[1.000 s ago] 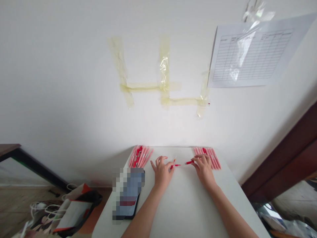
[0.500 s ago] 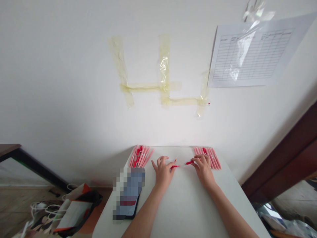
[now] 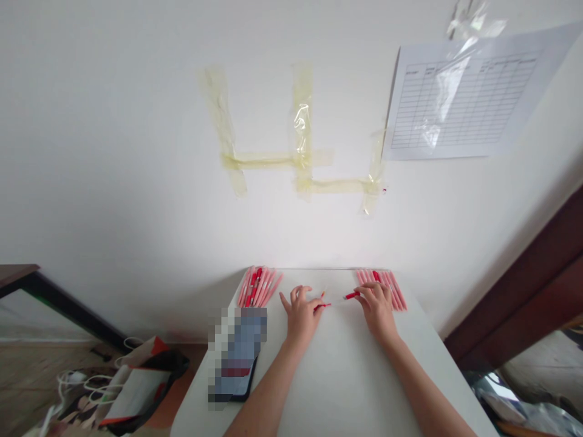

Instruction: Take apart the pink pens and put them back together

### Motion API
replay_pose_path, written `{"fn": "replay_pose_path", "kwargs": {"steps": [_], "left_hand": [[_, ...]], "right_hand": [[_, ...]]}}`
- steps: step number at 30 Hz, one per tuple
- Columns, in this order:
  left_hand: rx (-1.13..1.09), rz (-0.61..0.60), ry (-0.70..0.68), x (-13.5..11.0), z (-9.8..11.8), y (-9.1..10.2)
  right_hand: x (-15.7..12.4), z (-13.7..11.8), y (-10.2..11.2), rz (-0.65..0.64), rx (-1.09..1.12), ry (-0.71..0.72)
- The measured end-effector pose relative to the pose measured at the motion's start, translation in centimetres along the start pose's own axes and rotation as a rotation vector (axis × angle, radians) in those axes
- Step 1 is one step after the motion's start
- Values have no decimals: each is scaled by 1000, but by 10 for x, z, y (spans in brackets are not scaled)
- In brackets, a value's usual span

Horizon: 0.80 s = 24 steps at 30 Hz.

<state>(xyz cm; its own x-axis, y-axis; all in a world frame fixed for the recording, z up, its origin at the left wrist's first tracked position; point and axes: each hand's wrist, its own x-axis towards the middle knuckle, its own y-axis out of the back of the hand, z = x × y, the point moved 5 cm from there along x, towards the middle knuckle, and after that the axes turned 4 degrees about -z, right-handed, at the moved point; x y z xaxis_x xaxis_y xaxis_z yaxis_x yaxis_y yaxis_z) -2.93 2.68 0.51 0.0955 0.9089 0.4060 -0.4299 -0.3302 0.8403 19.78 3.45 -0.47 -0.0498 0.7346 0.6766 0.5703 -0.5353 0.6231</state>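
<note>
My left hand pinches a slim red pen piece between thumb and fingertips, its thin end pointing right. A small orange-tipped bit shows just beyond those fingers; whether it is held or lies on the table I cannot tell. Across a short gap, my right hand is closed on a thicker red pen part with a pale end facing left. The two pieces are apart. Left of my left hand lies a row of pink and red pens. Another row of pens lies behind and beside my right hand.
A phone, its screen blurred, lies at the left of the white table. The wall with yellowed tape and a printed sheet rises at the far edge. Bags and cables sit on the floor at left.
My right hand has moved slightly right and up with its red pen part, so the gap between the two pieces is a little wider. My left hand has barely moved.
</note>
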Motion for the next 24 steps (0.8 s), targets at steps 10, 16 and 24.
{"fn": "replay_pose_path", "kwargs": {"steps": [10, 16, 24], "left_hand": [[-30, -21, 15, -1, 1, 1], [-16, -15, 4, -1, 2, 1], [-10, -11, 1, -1, 3, 2]], "right_hand": [[23, 25, 5, -105, 195, -110], [43, 27, 0, -388, -30, -80], [56, 17, -28, -722, -77, 65]]}}
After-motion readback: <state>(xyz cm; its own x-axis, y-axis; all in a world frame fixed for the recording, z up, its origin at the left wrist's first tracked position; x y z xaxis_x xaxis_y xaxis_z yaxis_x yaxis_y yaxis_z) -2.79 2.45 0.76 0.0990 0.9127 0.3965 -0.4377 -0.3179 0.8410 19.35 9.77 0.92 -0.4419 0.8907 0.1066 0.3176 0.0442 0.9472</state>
